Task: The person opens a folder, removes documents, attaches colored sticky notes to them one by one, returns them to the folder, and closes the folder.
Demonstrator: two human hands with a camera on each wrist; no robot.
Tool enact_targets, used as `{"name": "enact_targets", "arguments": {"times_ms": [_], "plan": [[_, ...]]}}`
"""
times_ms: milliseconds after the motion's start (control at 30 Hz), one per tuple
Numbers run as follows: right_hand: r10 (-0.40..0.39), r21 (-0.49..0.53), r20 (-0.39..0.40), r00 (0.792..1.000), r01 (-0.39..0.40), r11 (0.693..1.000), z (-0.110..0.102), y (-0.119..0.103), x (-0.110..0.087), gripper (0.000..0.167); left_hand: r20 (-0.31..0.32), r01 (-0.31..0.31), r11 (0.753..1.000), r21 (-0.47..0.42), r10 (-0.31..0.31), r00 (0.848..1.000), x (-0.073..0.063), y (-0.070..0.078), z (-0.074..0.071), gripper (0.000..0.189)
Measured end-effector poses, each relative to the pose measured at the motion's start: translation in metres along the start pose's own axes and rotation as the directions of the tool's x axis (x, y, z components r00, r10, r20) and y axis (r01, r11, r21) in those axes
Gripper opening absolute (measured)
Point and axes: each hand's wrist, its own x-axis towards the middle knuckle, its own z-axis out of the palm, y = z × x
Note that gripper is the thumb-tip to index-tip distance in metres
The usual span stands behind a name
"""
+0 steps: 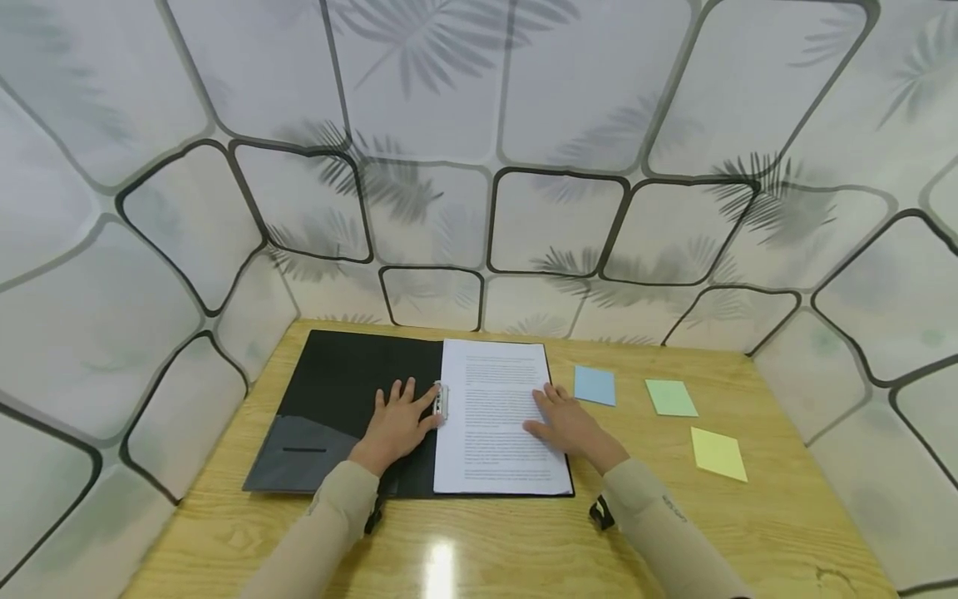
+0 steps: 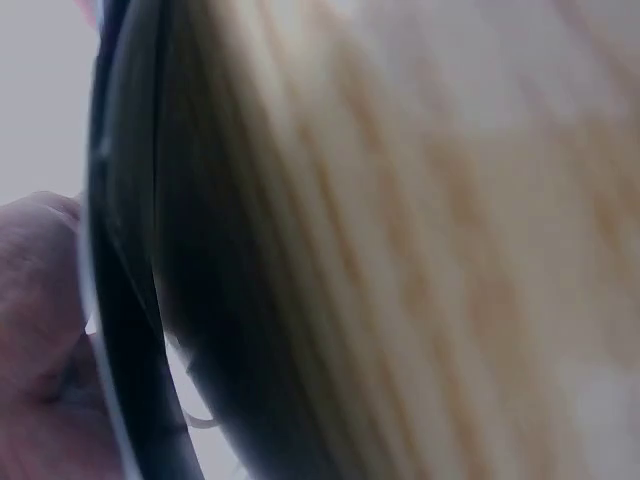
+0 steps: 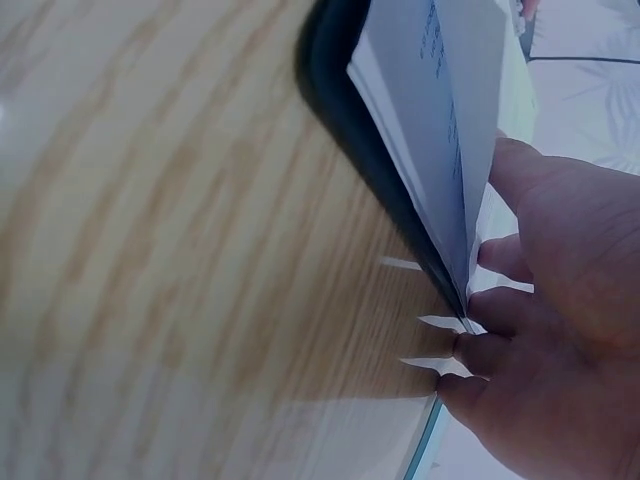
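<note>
Now, fingers point(image 1: 409, 390) apart, the left hand point(image 1: 394, 427) touches the clip point(image 1: 441, 403), the right hand point(image 1: 572, 424) the papers point(image 1: 494, 416).

Head view: bright, fairly sharp
Worktop point(image 1: 666, 532): white glare in front of the folder point(image 1: 367, 366)
Left wrist: hazy, blurred
Right wrist: hazy, soft

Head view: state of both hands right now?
Left hand: open, fingers spread, by the silver metal clip of the flat black folder.
Right hand: open, touching the white printed paper stack near its right edge.
</note>
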Motion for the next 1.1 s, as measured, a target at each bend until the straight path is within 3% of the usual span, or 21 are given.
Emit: {"name": "enact_targets", "arguments": {"times_ms": [167, 433, 700, 800, 967, 1100], "plan": [[-0.004, 0.001, -0.007, 1.000, 0.004, 1.000, -0.001, 0.001, 0.001, 0.073, 0.004, -0.013, 1.000, -0.028, 0.013, 1.000, 0.003, -0.002, 0.000, 0.066], [-0.003, 0.000, -0.005, 1.000, 0.003, 1.000, 0.003, 0.003, 0.000, 0.073, 0.017, -0.018, 0.969, -0.248, 0.023, 1.000, 0.003, -0.008, -0.006, 0.054], [0.024, 0.007, 0.018, 1.000, -0.024, 1.000, 0.005, 0.002, 0.000, 0.074, -0.005, -0.060, 0.983, -0.173, 0.060, 0.998, 0.002, -0.009, -0.013, 0.059], [0.028, -0.005, 0.021, 0.999, -0.028, 1.000, 0.004, 0.002, 0.000, 0.074, -0.024, -0.062, 0.981, -0.186, 0.058, 0.998, 0.004, -0.007, -0.014, 0.059], [0.009, -0.012, 0.023, 1.000, -0.009, 1.000, -0.001, -0.001, -0.002, 0.074, -0.104, -0.027, 0.961, -0.276, -0.002, 0.995, 0.014, -0.004, -0.014, 0.055], [-0.001, -0.026, 0.025, 1.000, 0.001, 1.000, -0.003, -0.003, -0.003, 0.073, -0.223, -0.036, 0.956, -0.290, -0.031, 0.974, 0.023, -0.001, -0.008, 0.050]]}}
